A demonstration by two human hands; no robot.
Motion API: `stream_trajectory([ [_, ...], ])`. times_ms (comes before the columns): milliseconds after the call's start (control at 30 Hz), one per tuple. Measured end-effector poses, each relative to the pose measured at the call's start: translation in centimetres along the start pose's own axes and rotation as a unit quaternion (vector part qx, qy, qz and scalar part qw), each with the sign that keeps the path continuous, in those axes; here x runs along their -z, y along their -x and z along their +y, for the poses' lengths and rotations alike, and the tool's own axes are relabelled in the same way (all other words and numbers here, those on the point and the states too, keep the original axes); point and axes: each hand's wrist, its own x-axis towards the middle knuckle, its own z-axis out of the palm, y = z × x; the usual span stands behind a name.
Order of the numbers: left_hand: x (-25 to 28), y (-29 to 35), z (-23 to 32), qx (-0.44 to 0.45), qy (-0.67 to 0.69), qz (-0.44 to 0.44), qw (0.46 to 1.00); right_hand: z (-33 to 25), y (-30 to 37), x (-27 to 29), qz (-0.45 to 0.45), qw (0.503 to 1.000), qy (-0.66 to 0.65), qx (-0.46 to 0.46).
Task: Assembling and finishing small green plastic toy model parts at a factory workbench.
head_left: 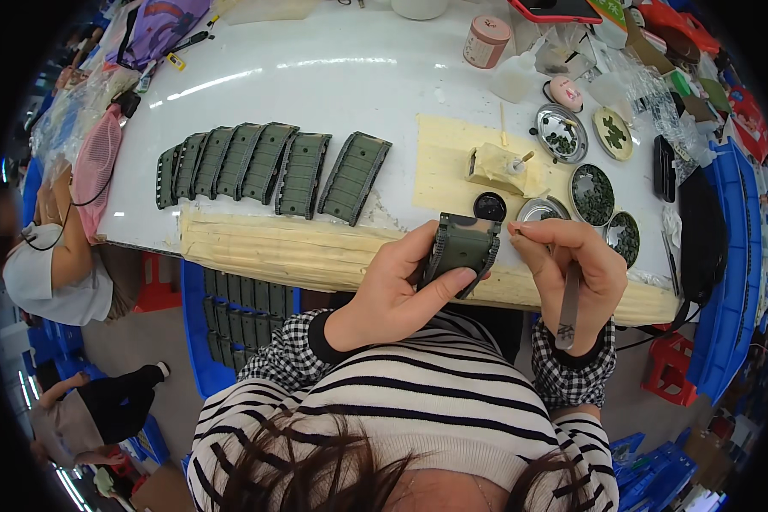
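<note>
My left hand [392,294] grips a dark green toy tank hull [465,247] with toothed tracks along its sides, tilted up before my chest. Close to its right, my right hand [576,269] is closed, with metal tweezers [569,303] lying against the palm. Thumb and index fingertip pinch together near the hull; whether a tiny part sits between them is too small to tell. Just beyond the hull is a small black cup [490,206] of dark contents. A metal dish [543,210] is partly hidden behind my right hand.
Several similar hulls [301,175] stand in a row on the white table [316,94]. Round tins [591,194] hold small green pieces. A tape-wrapped block [495,167] stands on yellow paper. Padding [273,247] lines the near edge; a blue crate [198,333] of hulls sits below.
</note>
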Motion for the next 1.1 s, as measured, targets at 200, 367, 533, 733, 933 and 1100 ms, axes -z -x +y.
stream_trajectory([
  [200,0.0,0.1,-0.3,-0.001,-0.042,0.008,0.999,0.6,-0.7,-0.4,0.008,0.992,0.002,0.127],
  [367,0.1,0.2,-0.3,-0.012,-0.087,0.008,0.996,0.5,-0.7,-0.9,0.019,0.985,0.033,0.166],
  [533,0.1,0.3,-0.2,0.0,-0.102,0.011,0.995,1.1,-0.9,-1.1,0.025,0.971,0.073,0.227],
  [733,0.0,0.3,-0.1,0.012,-0.097,0.02,0.995,1.2,-0.8,-0.5,-0.005,0.948,0.145,0.282],
  [933,-0.5,0.3,0.0,0.029,-0.002,0.015,0.999,1.8,-0.9,-0.5,-0.019,0.948,0.13,0.291],
  [1100,-0.9,0.3,-0.5,0.04,0.004,0.028,0.999,2.3,-0.2,-1.2,-0.001,0.957,0.117,0.264],
])
